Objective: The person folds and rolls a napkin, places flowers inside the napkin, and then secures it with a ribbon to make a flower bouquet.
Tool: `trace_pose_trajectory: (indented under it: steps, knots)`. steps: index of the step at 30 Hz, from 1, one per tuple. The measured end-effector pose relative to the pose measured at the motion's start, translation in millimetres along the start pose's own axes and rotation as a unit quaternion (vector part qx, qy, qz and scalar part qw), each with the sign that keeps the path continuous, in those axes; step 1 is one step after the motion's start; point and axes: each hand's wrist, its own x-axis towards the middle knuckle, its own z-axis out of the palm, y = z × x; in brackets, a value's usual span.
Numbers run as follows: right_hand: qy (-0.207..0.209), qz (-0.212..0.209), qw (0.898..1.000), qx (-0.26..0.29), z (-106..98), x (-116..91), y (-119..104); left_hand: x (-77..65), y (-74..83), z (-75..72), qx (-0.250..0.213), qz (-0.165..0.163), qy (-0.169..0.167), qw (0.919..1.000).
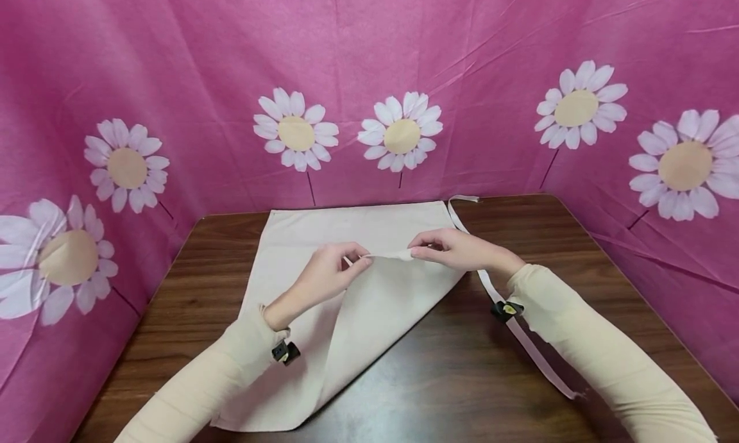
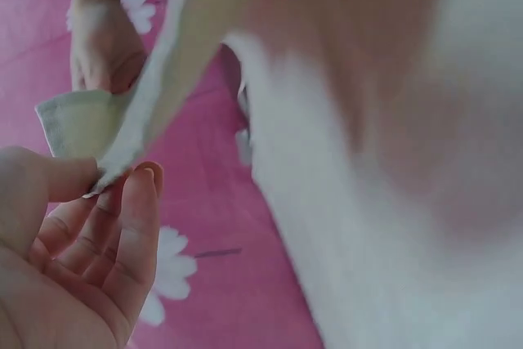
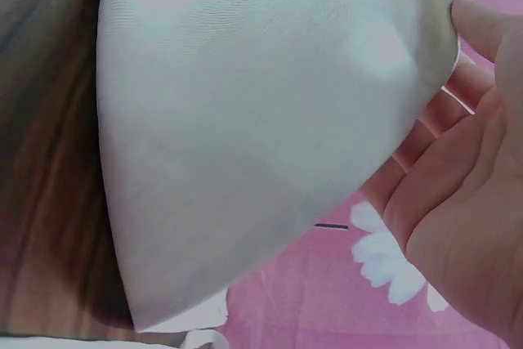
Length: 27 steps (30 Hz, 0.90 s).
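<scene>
A large cream cloth (image 1: pixel 375 315) lies over the table, its near right part lifted into a raised fold. My left hand (image 1: pixel 329 270) pinches the lifted edge between thumb and fingertips. A short way to the right, my right hand (image 1: pixel 453 249) holds the same edge, thumb on one face and fingers behind. Between the two hands the edge runs nearly straight. In the left wrist view the cloth's edge (image 2: pixel 122 149) passes through the left fingertips, and a corner folds over near the right hand. The right wrist view has the cloth (image 3: pixel 245 153) hanging broadly beside the right palm (image 3: pixel 458 226).
A narrow white strap (image 1: pixel 539 359) trails along the right side, passing beneath the right forearm. Dark brown wooden table (image 1: pixel 439 372) shows around the cloth. Pink fabric (image 1: pixel 369 39) printed with white daisies encloses the back and both sides.
</scene>
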Motion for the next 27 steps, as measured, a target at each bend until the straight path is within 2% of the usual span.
trace_pose_trajectory:
  steps: [6,11,16,20,22,27]
  knots:
    - [0.014,0.000,1.000,-0.008,-9,0,1,9.7,2.3,-22.3,0.024,-0.009,-0.002,0.9997]
    - [0.028,0.015,0.999,-0.012,-13,1,17,12.3,1.4,-37.3,0.042,-0.009,0.002,0.9991]
    - [0.064,0.041,0.997,-0.004,-12,0,37,12.2,-1.4,-51.2,0.045,-0.029,0.001,0.9985]
    - [0.086,0.042,0.995,-0.006,-12,3,51,13.9,-2.0,-65.3,0.056,-0.037,0.015,0.9976]
    - [0.099,0.039,0.994,-0.024,-10,6,59,16.4,-2.6,-73.2,0.065,-0.035,0.028,0.9968]
    - [0.154,0.054,0.985,-0.064,-10,14,75,26.7,-9.3,-91.5,0.075,-0.037,0.050,0.9953]
